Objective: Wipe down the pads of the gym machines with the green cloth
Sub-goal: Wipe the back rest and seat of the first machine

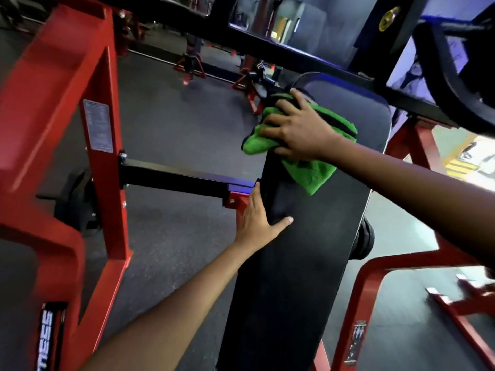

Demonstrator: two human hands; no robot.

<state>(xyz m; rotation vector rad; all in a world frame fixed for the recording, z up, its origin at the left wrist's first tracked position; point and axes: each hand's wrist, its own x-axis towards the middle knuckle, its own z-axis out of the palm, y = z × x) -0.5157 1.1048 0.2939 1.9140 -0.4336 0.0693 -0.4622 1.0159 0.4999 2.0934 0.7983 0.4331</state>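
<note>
The right hand (297, 129) lies flat on the green cloth (308, 167), fingers spread and fairly straight, palm pressing the cloth down onto the pad (294, 263). It is pressing, not pinching: no finger curls round the fabric as far as the view shows. The cloth is bunched under the palm; one fold spills out past the fingertips over the pad's left edge, and a corner hangs back toward the wrist onto the pad's face.

Outward from that hand, the pad is a long black bench cushion. Its long axis runs from the hand's far end, where the rounded top sits just beyond the fingers, back toward the person and down to the lower edge of view. So nearly all the unwiped length lies behind the hand, on the wrist side, and my guess is that the coming stroke should be a pull along that axis toward the body, with the cloth kept flat under the palm.

The left hand (257, 220) is nearer the person, at the pad's left edge well back from the cloth. Its fingers lie straight along the side of the pad and the thumb rests on the top face, so it seems to steady rather than grasp. It lies in the path of a straight pull and may need to shift.

Left of both hands stands the red frame (67, 103), joined to the pad's side by a black bar (174, 178)
</note>
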